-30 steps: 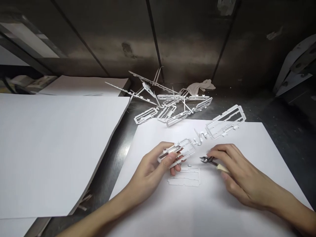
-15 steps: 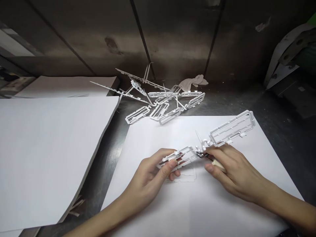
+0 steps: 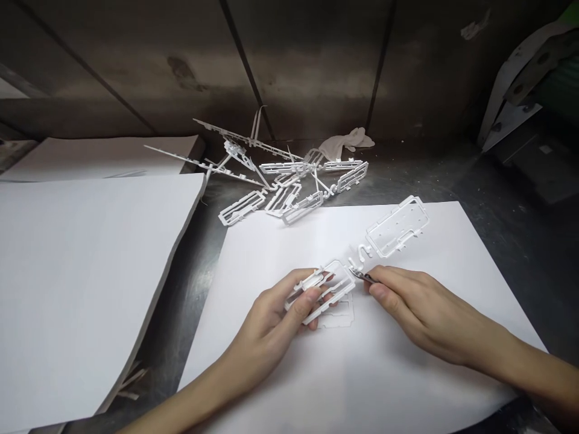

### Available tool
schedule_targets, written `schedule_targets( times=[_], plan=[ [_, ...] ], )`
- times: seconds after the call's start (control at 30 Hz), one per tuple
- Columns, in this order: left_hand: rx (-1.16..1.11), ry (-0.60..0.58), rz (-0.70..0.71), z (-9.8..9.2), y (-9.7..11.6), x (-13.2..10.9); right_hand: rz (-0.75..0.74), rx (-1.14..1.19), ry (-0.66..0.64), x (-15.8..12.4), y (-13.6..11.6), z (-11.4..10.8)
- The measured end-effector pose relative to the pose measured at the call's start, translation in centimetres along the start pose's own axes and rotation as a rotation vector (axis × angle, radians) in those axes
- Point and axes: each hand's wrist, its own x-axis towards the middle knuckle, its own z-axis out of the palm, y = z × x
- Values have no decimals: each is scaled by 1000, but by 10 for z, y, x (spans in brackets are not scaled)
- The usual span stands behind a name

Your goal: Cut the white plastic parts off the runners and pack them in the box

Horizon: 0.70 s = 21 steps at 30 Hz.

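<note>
My left hand (image 3: 275, 316) grips the near end of a long white plastic frame (image 3: 362, 256) and holds it just above a white sheet (image 3: 362, 361). The frame's far half slants away to the right over the sheet. My right hand (image 3: 414, 307) is closed on small metal nippers (image 3: 363, 276), whose tip touches the frame at the thin link in its middle. Under the frame, a flat white cut-out part (image 3: 337, 315) lies on the sheet.
A heap of spent white plastic frames (image 3: 280, 175) lies on the dark bench behind the sheet, beside a crumpled white glove (image 3: 346, 141). A large stack of white sheets (image 3: 85, 271) fills the left. Grey metal brackets (image 3: 515, 78) lean at the far right.
My right hand brought the nippers from the sheet up to the frame's middle link. The frame's far end rose, then dropped lower again. The view drifted right.
</note>
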Motion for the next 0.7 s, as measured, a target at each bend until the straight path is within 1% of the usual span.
schedule_targets(
  times=[0.07, 0.13, 0.17, 0.27, 0.37, 0.47, 0.57, 0.7],
  plan=[
    [157, 84, 112, -2, -4, 0, 25, 5, -6, 0, -2, 0],
    [340, 188, 274, -3, -9, -1, 45, 10, 5, -1, -3, -1],
    [415, 217, 344, -4, -11, -1, 51, 16, 15, -2, -3, -1],
    [556, 224, 481, -4, -13, -2, 61, 33, 40, -3, -3, -2],
    [613, 226, 545, -3, -11, -1, 62, 37, 34, -3, 0, -2],
    [639, 260, 579, -3, -10, 0, 70, 40, 26, -1, 2, 0],
    [671, 296, 599, -4, -12, -1, 90, 22, 12, 0, 3, 2],
    [687, 301, 615, -3, -16, -3, 111, -66, -7, 1, 3, 5]
  ],
)
